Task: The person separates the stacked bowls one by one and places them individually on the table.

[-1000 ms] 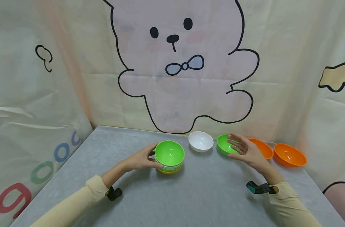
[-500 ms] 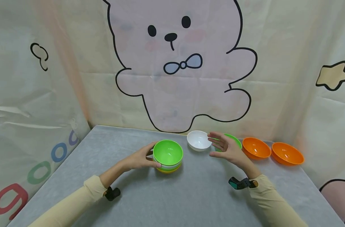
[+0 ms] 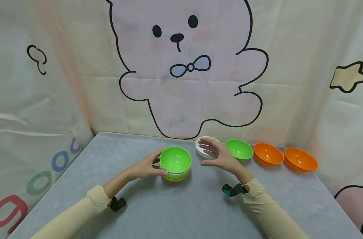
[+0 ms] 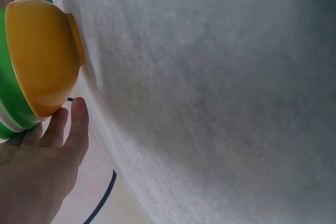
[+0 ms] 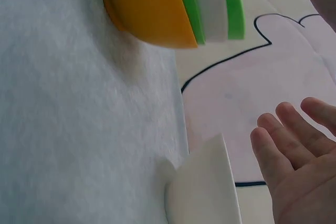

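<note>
Fingers and thumb of the left hand (image 3: 146, 166) hold the bowl stack (image 3: 176, 168) by its left side; those of the right hand (image 3: 221, 159) are parted and grip nothing. The stack stands upright between the left and right edges of the table (image 3: 172, 212), short of the far edge: a yellow bowl (image 4: 44, 56) lowest, then green, white and green. All look like smooth, stiff plastic, probably light and hard to break, yet apt to slip or twist within one another; a hold on opposite walls, low enough to include the yellow one, should suit. Near the right hand sits a white bowl (image 5: 205, 190). Rightward, toward the far right corner, follow a single green bowl (image 3: 239, 150), an orange bowl (image 3: 268, 155) and another orange bowl (image 3: 301, 160).
</note>
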Motion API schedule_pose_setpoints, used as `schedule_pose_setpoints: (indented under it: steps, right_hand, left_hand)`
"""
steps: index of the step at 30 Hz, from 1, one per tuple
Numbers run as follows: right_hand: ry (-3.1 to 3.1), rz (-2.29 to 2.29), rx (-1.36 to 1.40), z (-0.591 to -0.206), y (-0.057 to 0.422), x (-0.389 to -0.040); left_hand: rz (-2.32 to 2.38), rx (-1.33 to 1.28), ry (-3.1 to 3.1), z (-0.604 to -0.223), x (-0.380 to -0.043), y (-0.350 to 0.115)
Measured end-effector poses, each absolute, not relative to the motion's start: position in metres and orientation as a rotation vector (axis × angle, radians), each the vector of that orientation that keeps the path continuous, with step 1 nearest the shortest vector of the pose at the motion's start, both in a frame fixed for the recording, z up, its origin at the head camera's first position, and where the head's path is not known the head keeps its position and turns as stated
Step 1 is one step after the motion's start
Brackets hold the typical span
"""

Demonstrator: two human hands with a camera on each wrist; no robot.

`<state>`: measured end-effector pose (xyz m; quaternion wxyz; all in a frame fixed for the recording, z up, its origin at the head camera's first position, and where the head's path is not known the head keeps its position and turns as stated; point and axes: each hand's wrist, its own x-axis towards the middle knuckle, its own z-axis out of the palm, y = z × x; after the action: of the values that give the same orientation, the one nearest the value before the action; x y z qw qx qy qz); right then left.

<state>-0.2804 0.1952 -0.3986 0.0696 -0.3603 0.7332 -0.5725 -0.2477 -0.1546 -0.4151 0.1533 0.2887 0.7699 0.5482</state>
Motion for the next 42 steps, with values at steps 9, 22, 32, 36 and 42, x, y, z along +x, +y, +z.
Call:
schedule_pose_setpoints:
  steps: [9,22,32,36,42]
  right_hand:
    - [2.159,-1.703,-1.160,-0.403,0.172,-0.284]
    - [2.088,-1.646,-1.204,-0.409,0.147,-0.287]
    - [2.073,-1.588,-1.218,-0.419,0.135,-0.286]
    - [2.052,-1.594,-1.210,-0.421,0.130,-0.285]
    - [2.055,-1.591,-1.196,-0.423,0.124,-0.284]
  left_hand:
    - [1.585,0.828,2.208,-0.416,-0.247,-0.155]
    - [1.593,0.822,2.214,-0.415,-0.247,-0.153]
    - [1.619,0.844,2.197,-0.417,-0.246,-0.155]
    - [1.640,0.858,2.181,-0.418,-0.245,-0.156]
    - [1.651,0.858,2.177,-0.421,-0.243,-0.157]
